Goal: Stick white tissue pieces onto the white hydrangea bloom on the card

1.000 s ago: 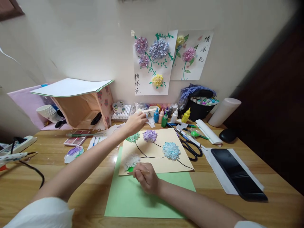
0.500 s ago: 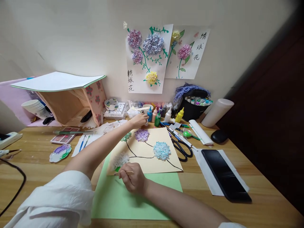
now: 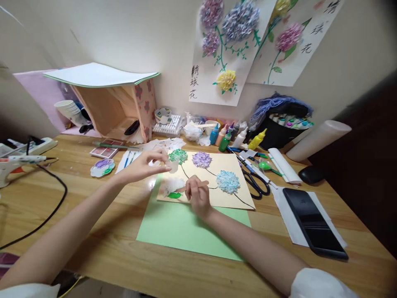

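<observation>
Head view. The left grip pinches a thin white piece, probably tissue, between thumb and fingertips, the rest of the hand loosely open. The right grip is a closed fist around a wooden stick. The white flower lies on the cream sheet, below the left grip and just left of the right; whether the stick touches it cannot be told. A green leaf shows at its lower edge.

Assessment: the white piece is best held by its margin, wrapped lightly over the stick's tip and pressed squarely, without dragging its neighbours. Too firm a pinch may crumple or tear it.

Writing: both the left poster and right poster, above and beyond the grips, read 绣球花, hydrangea; the left one's first character is smudged. No brand is legible.
</observation>
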Available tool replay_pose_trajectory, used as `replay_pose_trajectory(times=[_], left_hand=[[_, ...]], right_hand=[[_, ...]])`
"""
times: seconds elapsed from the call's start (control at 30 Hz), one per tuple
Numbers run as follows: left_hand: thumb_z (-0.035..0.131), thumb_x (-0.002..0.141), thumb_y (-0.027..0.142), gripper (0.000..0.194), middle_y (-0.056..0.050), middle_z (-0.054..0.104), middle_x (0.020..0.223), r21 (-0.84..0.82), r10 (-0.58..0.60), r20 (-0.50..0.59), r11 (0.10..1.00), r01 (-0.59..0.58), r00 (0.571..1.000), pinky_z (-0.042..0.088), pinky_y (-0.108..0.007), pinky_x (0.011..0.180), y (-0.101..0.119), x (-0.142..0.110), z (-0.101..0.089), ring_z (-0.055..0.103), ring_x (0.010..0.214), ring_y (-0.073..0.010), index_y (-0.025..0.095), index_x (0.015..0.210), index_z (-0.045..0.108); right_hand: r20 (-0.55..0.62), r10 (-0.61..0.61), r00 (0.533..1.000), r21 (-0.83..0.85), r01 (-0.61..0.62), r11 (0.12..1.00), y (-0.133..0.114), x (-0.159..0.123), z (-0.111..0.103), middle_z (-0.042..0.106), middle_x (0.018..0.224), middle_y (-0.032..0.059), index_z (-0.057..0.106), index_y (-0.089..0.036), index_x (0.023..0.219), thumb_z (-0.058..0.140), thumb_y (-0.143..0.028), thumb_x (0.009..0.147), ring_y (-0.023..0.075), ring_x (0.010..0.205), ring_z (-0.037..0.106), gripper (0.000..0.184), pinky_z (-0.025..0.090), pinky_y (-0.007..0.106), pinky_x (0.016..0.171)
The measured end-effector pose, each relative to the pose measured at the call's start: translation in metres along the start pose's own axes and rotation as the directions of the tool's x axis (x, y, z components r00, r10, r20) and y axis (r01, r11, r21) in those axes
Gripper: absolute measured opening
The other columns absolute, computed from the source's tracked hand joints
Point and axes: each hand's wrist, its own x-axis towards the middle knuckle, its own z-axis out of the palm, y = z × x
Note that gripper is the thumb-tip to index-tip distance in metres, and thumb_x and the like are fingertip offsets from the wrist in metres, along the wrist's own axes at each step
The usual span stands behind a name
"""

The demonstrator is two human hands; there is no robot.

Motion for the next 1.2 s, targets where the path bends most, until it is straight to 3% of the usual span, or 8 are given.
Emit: replay_pose_trajectory(times=[0.07,0.17,0.27,0.4,0.6,0.87,1.03,1.2], left_hand=[[0.065,0.080,0.037,0.019,-0.001,0.057,0.084,-0.067,-0.039,0.091,0.997,0.046,0.995,0.040,-0.029,0.081,-0.006,-0.028,0.000,0.054,0.083,-0.0150,0.019,0.076,0.068],[0.066,0.078,0.035,0.017,-0.002,0.057,0.084,-0.121,-0.050,0.201,0.990,0.076,0.978,0.041,-0.029,0.081,-0.017,-0.051,0.013,0.054,0.082,-0.0151,0.019,0.076,0.069],[0.066,0.078,0.034,0.015,-0.003,0.059,0.085,-0.111,-0.047,0.289,0.990,0.082,0.956,0.041,-0.029,0.083,-0.025,-0.059,0.026,0.055,0.085,-0.0162,0.019,0.077,0.070],[0.066,0.077,0.034,0.016,-0.003,0.062,0.084,-0.100,-0.069,0.324,0.989,0.106,0.944,0.041,-0.031,0.082,-0.029,-0.063,0.031,0.054,0.084,-0.0170,0.019,0.076,0.070],[0.064,0.078,0.032,0.014,-0.003,0.062,0.084,-0.106,-0.126,0.233,0.982,0.154,0.964,0.042,-0.030,0.080,-0.031,-0.063,0.040,0.056,0.083,-0.0165,0.019,0.075,0.068],[0.060,0.075,0.026,0.011,-0.003,0.059,0.079,0.130,-0.203,-0.033,0.970,0.206,0.979,0.042,-0.031,0.073,-0.037,-0.059,0.064,0.054,0.081,-0.0181,0.018,0.068,0.059],[0.060,0.073,0.023,0.007,-0.002,0.057,0.076,0.187,-0.192,-0.101,0.960,0.208,0.976,0.041,-0.030,0.070,-0.036,-0.058,0.066,0.052,0.079,-0.0179,0.018,0.068,0.058],[0.060,0.072,0.021,0.005,-0.002,0.057,0.076,0.201,-0.205,-0.110,0.954,0.224,0.973,0.041,-0.030,0.070,-0.036,-0.058,0.069,0.053,0.080,-0.0181,0.018,0.069,0.059]], right_hand=[[0.044,-0.002,0.999,0.012,0.002,1.000,-0.001,0.001,0.001,0.037,0.052,-0.0057,0.042,-0.022,0.067,0.028,-0.042,0.098,0.0092,0.042,0.037,0.040,0.034,0.025,0.046],[0.157,-0.032,0.987,-0.036,0.038,0.999,-0.003,0.001,0.003,0.042,0.054,-0.0041,0.045,-0.022,0.067,0.029,-0.041,0.098,0.0100,0.045,0.041,0.040,0.037,0.026,0.049],[0.243,-0.015,0.970,-0.085,0.037,0.996,-0.002,0.000,0.003,0.048,0.059,-0.0016,0.048,-0.021,0.066,0.031,-0.038,0.098,0.0105,0.050,0.046,0.041,0.039,0.026,0.050],[0.254,0.032,0.967,-0.102,-0.006,0.995,0.001,0.000,0.004,0.053,0.066,0.0012,0.053,-0.020,0.066,0.035,-0.038,0.097,0.0110,0.054,0.051,0.041,0.041,0.026,0.049],[0.161,0.059,0.985,-0.098,-0.043,0.994,-0.003,0.002,0.005,0.053,0.067,0.0005,0.055,-0.019,0.069,0.035,-0.039,0.098,0.0098,0.052,0.051,0.040,0.042,0.025,0.050],[0.132,0.110,0.985,-0.082,-0.100,0.992,-0.003,0.001,0.005,0.054,0.061,-0.0008,0.053,-0.020,0.076,0.035,-0.040,0.098,0.0102,0.050,0.050,0.035,0.042,0.025,0.049],[0.075,-0.043,0.996,-0.125,0.052,0.991,0.001,-0.009,-0.001,0.055,0.062,0.0021,0.053,-0.021,0.070,0.033,-0.038,0.098,0.0127,0.053,0.052,0.039,0.043,0.028,0.051],[0.246,-0.212,0.946,-0.214,0.267,0.940,-0.004,-0.009,-0.002,0.054,0.059,0.0005,0.053,-0.023,0.076,0.033,-0.030,0.097,0.0142,0.053,0.053,0.030,0.043,0.029,0.053]])
